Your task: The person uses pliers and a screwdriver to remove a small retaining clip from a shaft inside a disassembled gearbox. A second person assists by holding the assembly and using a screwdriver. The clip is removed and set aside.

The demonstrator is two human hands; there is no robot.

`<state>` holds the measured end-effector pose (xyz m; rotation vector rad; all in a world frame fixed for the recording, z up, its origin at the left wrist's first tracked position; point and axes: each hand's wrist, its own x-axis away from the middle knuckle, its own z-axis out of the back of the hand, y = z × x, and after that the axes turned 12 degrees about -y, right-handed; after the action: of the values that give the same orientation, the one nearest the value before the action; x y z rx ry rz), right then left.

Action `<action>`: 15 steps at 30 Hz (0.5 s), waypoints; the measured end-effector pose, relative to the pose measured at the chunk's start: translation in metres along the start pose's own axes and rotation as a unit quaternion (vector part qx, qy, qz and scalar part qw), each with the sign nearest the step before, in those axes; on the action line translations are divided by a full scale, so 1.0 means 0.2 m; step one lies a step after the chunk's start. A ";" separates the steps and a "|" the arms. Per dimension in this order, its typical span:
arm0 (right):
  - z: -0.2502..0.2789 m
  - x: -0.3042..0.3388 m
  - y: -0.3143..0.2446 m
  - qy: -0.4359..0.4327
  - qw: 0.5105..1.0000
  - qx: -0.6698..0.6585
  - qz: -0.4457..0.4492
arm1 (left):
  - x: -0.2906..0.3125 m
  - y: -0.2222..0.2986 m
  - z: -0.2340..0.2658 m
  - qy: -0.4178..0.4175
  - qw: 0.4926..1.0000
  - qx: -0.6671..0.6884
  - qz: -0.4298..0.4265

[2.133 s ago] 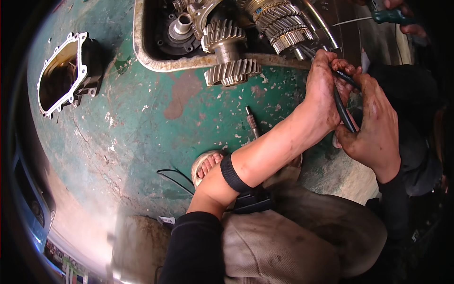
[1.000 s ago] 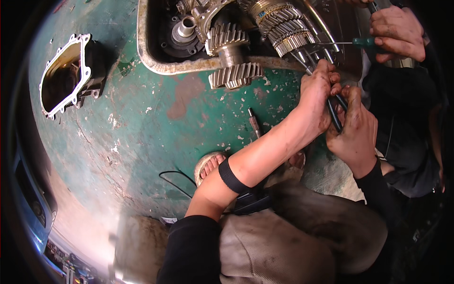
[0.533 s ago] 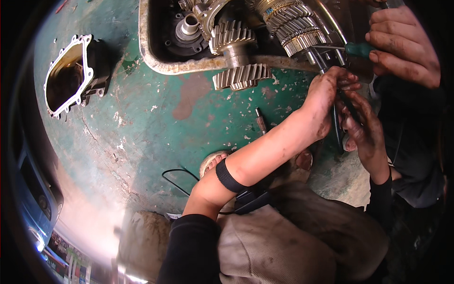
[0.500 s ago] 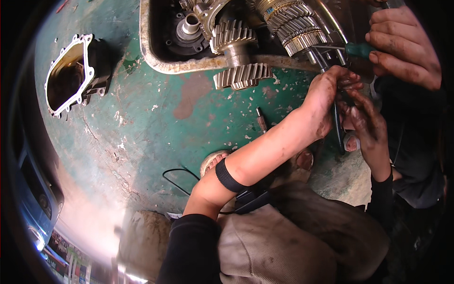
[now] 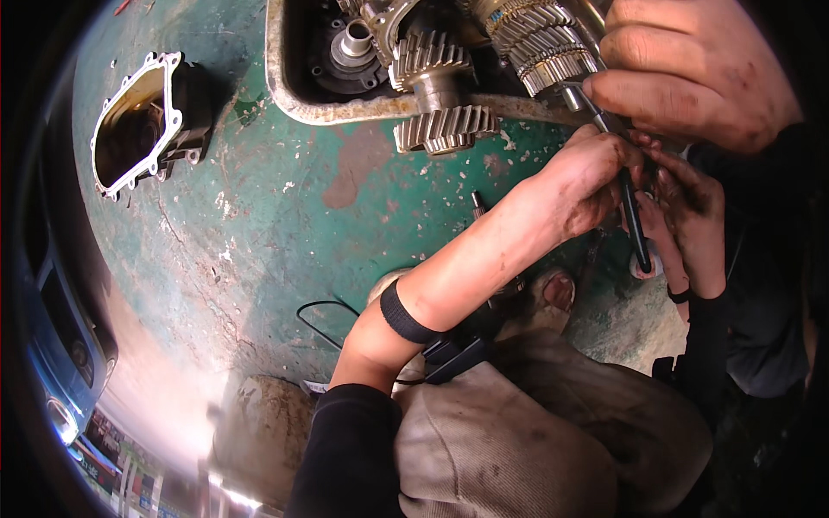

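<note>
My left hand (image 5: 600, 168) is closed round a long tool with a black handle (image 5: 635, 229) and a metal front part. The tool's upper end meets the end of a stack of gears on a shaft (image 5: 553, 56). Close beside it, my right hand (image 5: 698, 207) reaches toward my left fingers; its fingertips are partly hidden, so its grip is unclear. Another person's hand (image 5: 682, 73) is closed above mine at the gear stack, and what it holds is covered. To the left, a second gear shaft (image 5: 436, 86) stands across the tray's rim.
A metal tray (image 5: 319, 112) with a rusty rim holds gearbox parts. An open casting (image 5: 142, 125) with a pale flange stands on the green floor (image 5: 259, 224). A small splined shaft (image 5: 477, 203) lies near my left forearm, and a black cable (image 5: 315, 304) loops beside my elbow.
The other person's hand has come forward and left over the gear stack, and the green-handled screwdriver it held is out of sight. My hands and the black-handled tool have shifted slightly right.
</note>
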<state>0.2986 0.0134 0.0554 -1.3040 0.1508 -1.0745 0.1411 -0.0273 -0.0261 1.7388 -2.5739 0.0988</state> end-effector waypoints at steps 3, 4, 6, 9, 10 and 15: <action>0.01 -0.01 0.00 0.035 0.997 -0.027 -0.059 | -0.02 0.00 0.00 0.000 1.000 -0.014 0.013; 0.00 -0.02 0.00 0.030 0.999 0.003 -0.038 | -0.02 0.00 0.00 0.002 1.000 -0.024 0.017; 0.00 -0.01 -0.01 0.019 0.999 0.040 -0.027 | -0.02 0.01 0.00 -0.005 1.000 -0.010 0.014; -0.01 0.01 -0.03 0.027 0.997 0.061 -0.045 | -0.02 0.01 -0.04 0.016 1.000 0.015 -0.014; -0.03 0.02 -0.04 0.035 0.996 0.066 -0.050 | -0.02 0.01 -0.06 0.029 0.999 0.029 -0.034; -0.15 0.01 -0.10 0.074 0.969 0.224 0.066 | -0.06 -0.01 -0.14 0.129 0.986 0.090 -0.053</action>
<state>0.2702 -0.0064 0.0633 -0.7965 0.0973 -1.0194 0.1467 -0.0150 0.0016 1.7795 -2.3458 0.5301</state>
